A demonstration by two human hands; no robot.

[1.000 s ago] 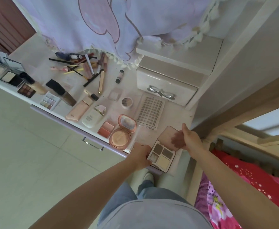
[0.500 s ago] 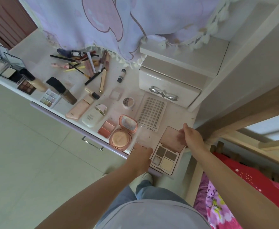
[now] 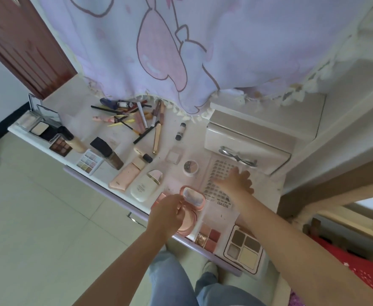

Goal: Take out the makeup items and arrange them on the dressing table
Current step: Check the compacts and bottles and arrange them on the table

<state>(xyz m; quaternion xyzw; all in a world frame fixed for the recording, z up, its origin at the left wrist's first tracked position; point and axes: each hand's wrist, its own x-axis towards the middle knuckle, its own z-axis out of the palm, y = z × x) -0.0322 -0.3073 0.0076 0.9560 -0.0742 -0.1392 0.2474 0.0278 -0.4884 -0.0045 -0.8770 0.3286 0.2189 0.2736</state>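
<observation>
left hand [image 3: 170,214] over open compact [image 3: 191,208], drawer box [image 3: 245,140] behind

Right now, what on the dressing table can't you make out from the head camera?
- Pink compact: the left hand covers its pan; whether the fingers grip it is unclear.
- Sticker sheet: the right hand, motion-blurred, hides part; its print is too small to read.
- Four-pan palette: the right forearm covers its lid.
- Pencils and brushes: the curtain overhangs their far ends.
</observation>
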